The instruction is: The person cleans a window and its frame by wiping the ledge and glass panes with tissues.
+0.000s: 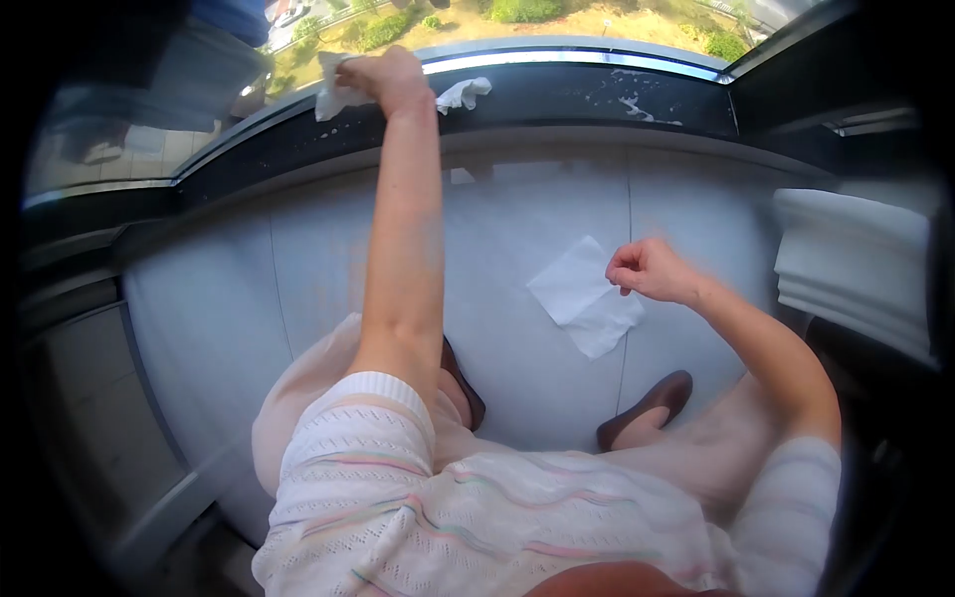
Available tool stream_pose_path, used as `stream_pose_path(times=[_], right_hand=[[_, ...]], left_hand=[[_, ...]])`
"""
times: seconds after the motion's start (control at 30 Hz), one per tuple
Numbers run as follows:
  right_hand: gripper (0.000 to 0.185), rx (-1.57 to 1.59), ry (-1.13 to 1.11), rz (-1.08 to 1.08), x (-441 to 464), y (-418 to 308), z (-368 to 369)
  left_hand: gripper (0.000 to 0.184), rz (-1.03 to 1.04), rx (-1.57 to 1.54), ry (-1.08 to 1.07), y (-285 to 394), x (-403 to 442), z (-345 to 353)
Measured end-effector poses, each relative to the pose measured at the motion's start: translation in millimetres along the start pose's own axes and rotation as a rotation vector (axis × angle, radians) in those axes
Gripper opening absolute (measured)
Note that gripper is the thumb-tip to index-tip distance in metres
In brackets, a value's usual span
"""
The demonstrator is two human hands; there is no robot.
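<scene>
My left hand is stretched far out to the window and closed on a white tissue, which is up against the glass just above the dark frame. A second, crumpled tissue rests on the window ledge, right of that hand. My right hand hovers over the floor with its fingers curled in, and nothing shows between them. Below and left of it, a flat white sheet of tissue appears to lie on the floor; the hand overlaps its right edge in view.
White foamy smears mark the right part of the dark window frame. Grey floor tiles spread below, with my brown shoes on them. At the right hangs folded white cloth. Greenery shows outside.
</scene>
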State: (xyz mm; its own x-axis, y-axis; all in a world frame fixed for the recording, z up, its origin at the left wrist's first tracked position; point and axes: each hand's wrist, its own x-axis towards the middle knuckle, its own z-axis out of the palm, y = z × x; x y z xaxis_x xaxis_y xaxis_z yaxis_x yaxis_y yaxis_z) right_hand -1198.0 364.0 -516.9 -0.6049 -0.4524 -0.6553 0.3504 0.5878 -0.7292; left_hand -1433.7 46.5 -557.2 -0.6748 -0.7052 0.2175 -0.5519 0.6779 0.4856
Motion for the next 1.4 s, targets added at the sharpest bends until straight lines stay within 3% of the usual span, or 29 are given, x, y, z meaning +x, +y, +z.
stream_pose_path(times=[0.1,0.13,0.2,0.27,0.33,0.37,0.4,0.47,0.5,0.6,0.83,1.0,1.13,1.2,1.27,1.3,1.4], right_hand=[[0.017,0.012,0.023,0.026,-13,0,-3],[0.018,0.033,0.041,0.034,-18,2,-5],[0.018,0.051,0.077,0.008,-28,7,-11],[0.018,0.062,0.125,-0.002,-38,13,-18],[0.018,0.067,0.176,0.003,-51,23,-23],[0.018,0.073,0.201,0.012,-56,27,-25],[0.018,0.079,0.225,0.025,-63,31,-27],[0.018,0.094,0.254,0.037,-72,40,-30],[0.018,0.100,0.258,0.035,-74,46,-31],[0.018,0.094,0.254,0.018,-69,58,-30],[0.018,0.024,0.237,0.023,-51,50,-34],[0.017,0.075,0.272,-0.056,-17,22,-38],[0.017,0.173,0.399,-0.191,46,-45,-42],[0.015,0.279,0.468,-0.166,87,-78,-37],[0.018,0.265,0.542,-0.217,124,-108,-25],[0.020,0.237,0.583,-0.239,137,-123,-18],[0.022,-0.034,0.790,-0.202,177,-142,-4]], left_hand=[[0.054,0.082,-0.108,-0.239,94,-107,-30],[0.053,-0.037,-0.819,-0.264,124,-146,-47],[0.055,0.084,-0.531,-0.339,157,-184,-26],[0.054,0.033,-0.912,-0.517,186,-214,-28],[0.045,-0.182,-1.198,-0.745,211,-237,-43],[0.035,-0.202,-1.059,-0.689,219,-241,-54],[0.033,-0.249,-1.190,-0.751,221,-242,-57],[0.029,-0.362,-1.438,-0.878,215,-239,-54],[0.023,-0.264,-1.420,-0.779,209,-237,-35],[0.020,-0.132,-1.552,-0.754,189,-221,-35],[0.017,-0.080,-1.507,-0.650,154,-173,-54],[0.013,-0.053,-1.668,-0.735,128,-120,-93],[0.013,0.166,-1.663,-0.945,84,-51,-110],[0.025,0.489,-1.461,-0.787,39,-8,-97],[0.025,0.233,-1.704,-1.028,12,20,-110],[0.025,0.327,-1.653,-1.063,-4,33,-109],[0.024,0.251,-1.392,-0.963,-17,38,-124]])
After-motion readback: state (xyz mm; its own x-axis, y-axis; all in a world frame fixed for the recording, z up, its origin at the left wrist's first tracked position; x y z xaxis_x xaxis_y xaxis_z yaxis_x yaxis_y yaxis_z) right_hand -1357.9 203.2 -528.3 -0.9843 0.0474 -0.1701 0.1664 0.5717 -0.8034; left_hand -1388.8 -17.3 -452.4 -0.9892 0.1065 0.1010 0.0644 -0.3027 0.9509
